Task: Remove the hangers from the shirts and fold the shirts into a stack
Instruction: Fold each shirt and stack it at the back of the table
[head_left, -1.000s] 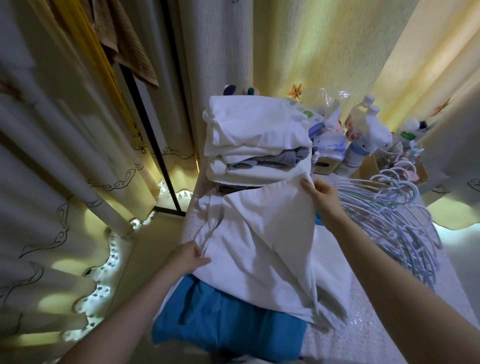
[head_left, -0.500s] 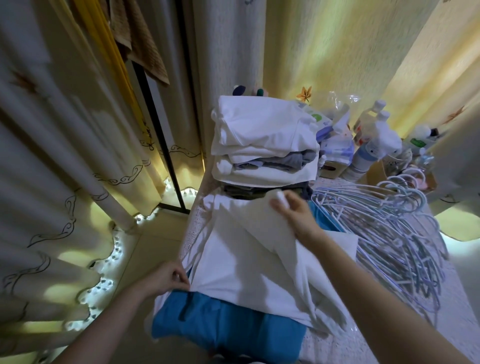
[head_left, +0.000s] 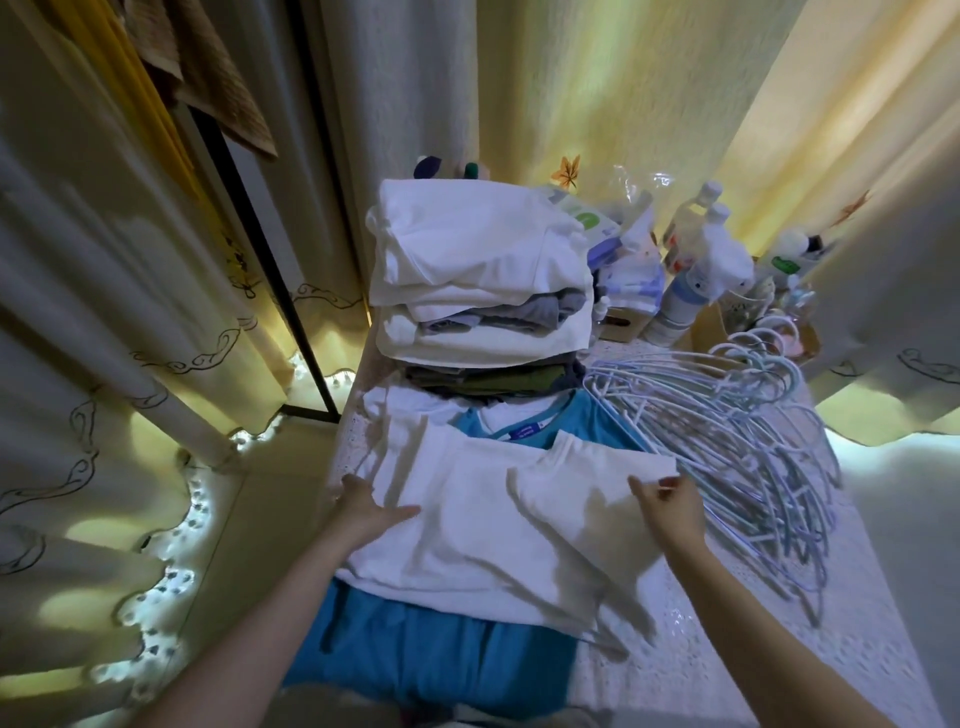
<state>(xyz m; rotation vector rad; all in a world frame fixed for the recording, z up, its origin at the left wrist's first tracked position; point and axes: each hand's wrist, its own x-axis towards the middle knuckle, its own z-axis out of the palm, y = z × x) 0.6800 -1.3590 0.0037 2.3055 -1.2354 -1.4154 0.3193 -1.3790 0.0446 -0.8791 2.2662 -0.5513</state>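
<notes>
The white shirt (head_left: 467, 525) lies flat in the middle of the counter (head_left: 701, 654). It is soft, matt cloth with shallow creases, and one side is folded inward so that a narrower flap lies over its right half. The left hand (head_left: 374, 512) rests on the shirt's left edge with fingers straight and thumb spread, pressing the cloth down. The right hand (head_left: 670, 506) has its fingers curled and pinches the far right corner of the folded flap.

Under the white shirt lies a blue shirt (head_left: 441, 665), which shows at the near edge and again at the collar beyond. Its neck label (head_left: 524, 432) is a small blue tab with writing too small to read.

Just behind stands the stack (head_left: 483, 270) of folded shirts, with white ones on top, grey in the middle and dark green and grey below.

To the right, a heap of thin pale-blue hangers (head_left: 727, 447) spreads over the counter, hooks pointing away. The counter wears a white cover with a fine perforated, lace-like pattern.

At the back right stand white plastic bottles (head_left: 711, 260) with blurred labels, and a box (head_left: 589, 221) with green print I cannot make out. Cream curtains (head_left: 104, 312) with dark embroidered scrolls hang around.
</notes>
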